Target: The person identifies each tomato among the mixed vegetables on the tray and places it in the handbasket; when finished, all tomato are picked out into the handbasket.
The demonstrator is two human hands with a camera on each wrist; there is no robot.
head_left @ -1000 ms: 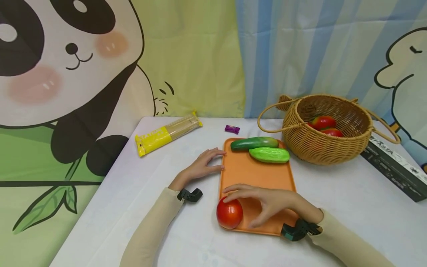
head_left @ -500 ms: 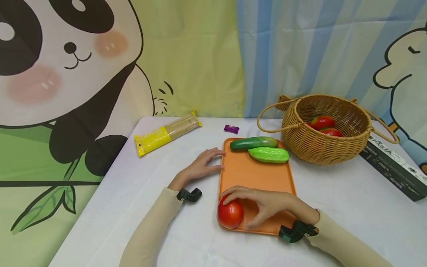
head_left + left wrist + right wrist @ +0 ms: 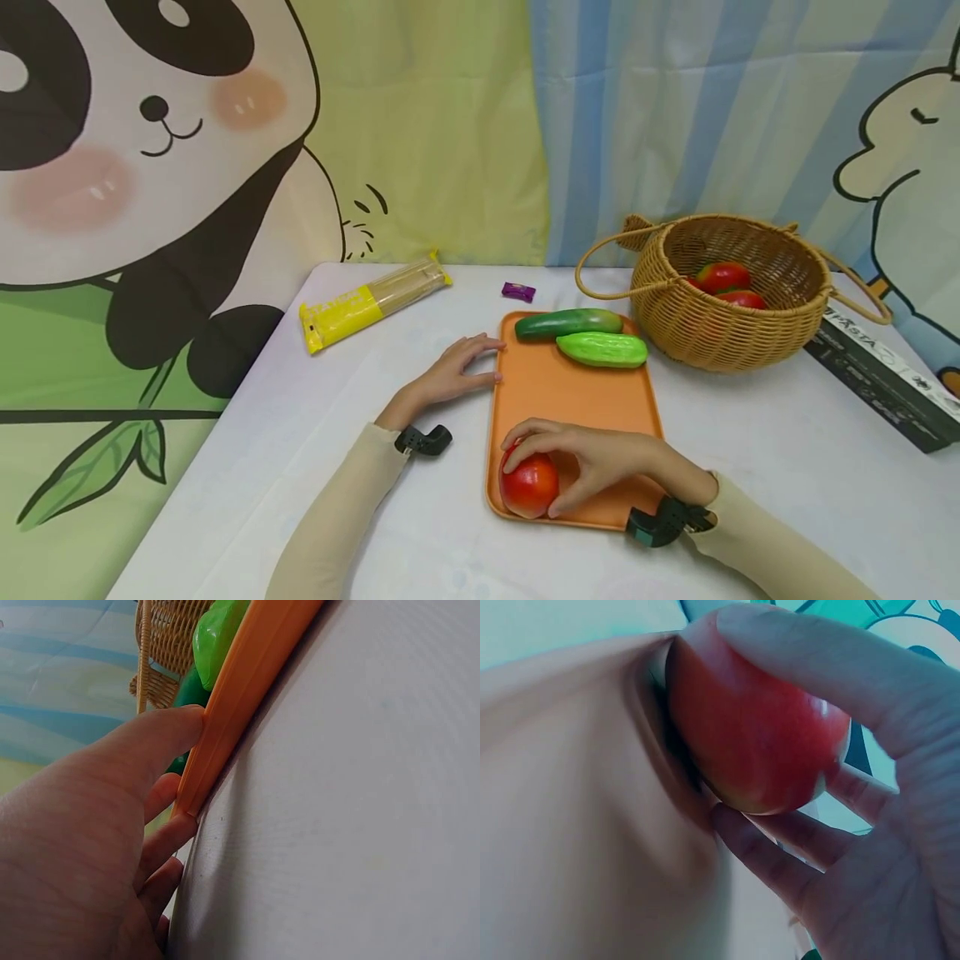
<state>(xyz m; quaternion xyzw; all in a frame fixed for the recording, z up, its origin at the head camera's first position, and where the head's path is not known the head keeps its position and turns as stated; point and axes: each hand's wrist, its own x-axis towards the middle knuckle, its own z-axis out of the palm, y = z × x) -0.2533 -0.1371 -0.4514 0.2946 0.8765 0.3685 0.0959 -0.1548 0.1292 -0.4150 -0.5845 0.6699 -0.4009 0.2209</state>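
In the head view, my right hand grips a glossy red tomato at the near left corner of an orange tray. Its fingers curl over the top and far side, with the thumb low on the near right side. The right wrist view has the tomato between thumb and fingers. My left hand touches the tray's left edge with extended fingers, and its thumb lies at the rim in the left wrist view. A dark green cucumber and a light green, bumpy cucumber-like vegetable lie at the tray's far end.
A wicker basket holding red-and-green fruit stands right of the tray. Behind it lies a black pasta box. A yellow noodle packet and a small purple wrapped sweet lie toward the table's back.
My right hand's fingers and thumb have closed round the tomato, which has moved slightly right, inward from the tray's left edge. My left hand has stayed at the tray's side.
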